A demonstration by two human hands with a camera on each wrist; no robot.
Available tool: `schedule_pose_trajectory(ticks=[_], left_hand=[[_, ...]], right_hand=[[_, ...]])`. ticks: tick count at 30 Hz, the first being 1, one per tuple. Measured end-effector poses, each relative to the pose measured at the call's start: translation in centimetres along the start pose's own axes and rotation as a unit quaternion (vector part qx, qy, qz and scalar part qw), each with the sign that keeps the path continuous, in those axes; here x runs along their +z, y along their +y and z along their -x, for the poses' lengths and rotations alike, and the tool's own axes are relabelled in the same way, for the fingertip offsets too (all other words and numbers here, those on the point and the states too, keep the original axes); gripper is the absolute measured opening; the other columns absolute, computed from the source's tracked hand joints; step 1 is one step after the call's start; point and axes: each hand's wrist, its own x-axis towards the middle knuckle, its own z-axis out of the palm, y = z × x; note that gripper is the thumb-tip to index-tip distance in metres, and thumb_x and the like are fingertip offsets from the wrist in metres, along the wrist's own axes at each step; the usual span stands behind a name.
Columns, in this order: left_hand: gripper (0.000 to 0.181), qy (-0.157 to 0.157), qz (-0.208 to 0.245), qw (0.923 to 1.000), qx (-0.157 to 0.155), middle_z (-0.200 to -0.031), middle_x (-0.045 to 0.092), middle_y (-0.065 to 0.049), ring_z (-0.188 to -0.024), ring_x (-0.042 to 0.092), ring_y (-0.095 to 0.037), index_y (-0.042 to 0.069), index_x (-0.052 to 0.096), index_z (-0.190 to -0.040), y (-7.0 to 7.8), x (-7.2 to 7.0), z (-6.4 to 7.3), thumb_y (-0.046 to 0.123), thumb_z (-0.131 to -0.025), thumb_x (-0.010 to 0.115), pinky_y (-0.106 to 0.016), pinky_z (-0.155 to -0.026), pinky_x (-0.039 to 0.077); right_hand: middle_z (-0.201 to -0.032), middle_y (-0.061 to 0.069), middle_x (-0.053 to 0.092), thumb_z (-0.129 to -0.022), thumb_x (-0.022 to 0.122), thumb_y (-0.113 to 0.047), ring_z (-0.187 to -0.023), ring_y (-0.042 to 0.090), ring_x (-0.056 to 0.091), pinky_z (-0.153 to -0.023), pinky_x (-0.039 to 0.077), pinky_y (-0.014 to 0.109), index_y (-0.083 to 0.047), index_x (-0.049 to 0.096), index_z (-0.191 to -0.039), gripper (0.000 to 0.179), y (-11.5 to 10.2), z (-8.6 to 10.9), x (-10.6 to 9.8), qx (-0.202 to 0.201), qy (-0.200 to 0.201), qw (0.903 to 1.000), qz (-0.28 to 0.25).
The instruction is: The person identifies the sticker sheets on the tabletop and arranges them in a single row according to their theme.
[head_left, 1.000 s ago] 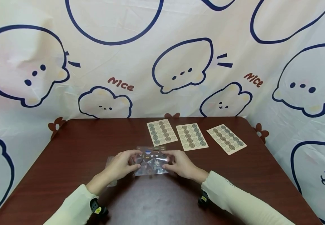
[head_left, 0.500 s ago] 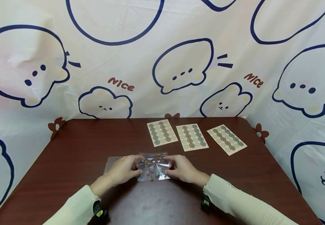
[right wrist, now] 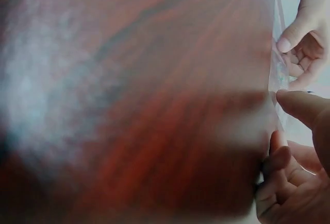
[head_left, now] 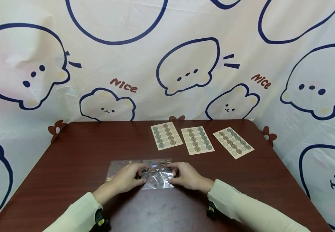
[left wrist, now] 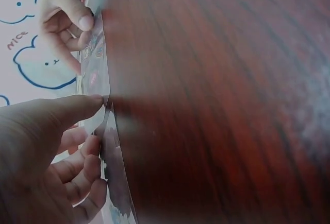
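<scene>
A clear plastic sheet (head_left: 158, 183) with small coloured sticker shapes near its far edge lies low over the table between both hands. My left hand (head_left: 126, 178) pinches its left edge with thumb and fingers, and my right hand (head_left: 187, 175) pinches the right edge. In the left wrist view, the left thumb (left wrist: 85, 108) presses the near side while the other fingers curl around it. A second clear sticker sheet (head_left: 116, 166) lies to the left, partly hidden beneath the left hand and side by side with the held one.
Three cream sheets of round stickers lie toward the back: a left one (head_left: 166, 135), a middle one (head_left: 197, 140) and a right one (head_left: 233, 142). A brown table (head_left: 83, 141) backs onto a white cloth (head_left: 144, 61) with cartoon outlines.
Both hands have drawn the held sheet slightly nearer and a little to the right. More of the second sheet now shows beside it on the left.
</scene>
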Motion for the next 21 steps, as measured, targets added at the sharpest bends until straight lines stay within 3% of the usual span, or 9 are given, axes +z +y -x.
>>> schedule_pose_trajectory(ticks=[7,21], left_hand=[[0.045,-0.006,0.013,0.9995,0.027,-0.083,0.058,0.002,-0.068,0.046,-0.006,0.006,0.067,-0.126,-0.52,-0.24,-0.02,0.017,-0.085,0.08,-0.023,-0.063,0.038],[0.046,-0.021,0.031,0.999,0.025,-0.081,0.054,0.005,-0.069,0.044,-0.005,0.006,0.067,-0.126,-1.02,-0.37,0.12,0.018,-0.084,0.081,-0.023,-0.065,0.037]], right_hand=[[-0.076,-0.005,0.059,-0.08,0.084,-0.017,-0.065,0.003,0.048,-0.068,0.042,0.021,-0.008,0.068,-0.127,0.05,0.2,-0.27,0.1,0.002,0.001,0.9998,0.02],[-0.072,-0.008,0.052,-0.077,0.086,-0.022,-0.063,-0.001,0.043,-0.066,0.039,0.02,-0.013,0.069,-0.126,0.053,0.26,-0.52,0.42,0.003,-0.01,0.9994,0.032]])
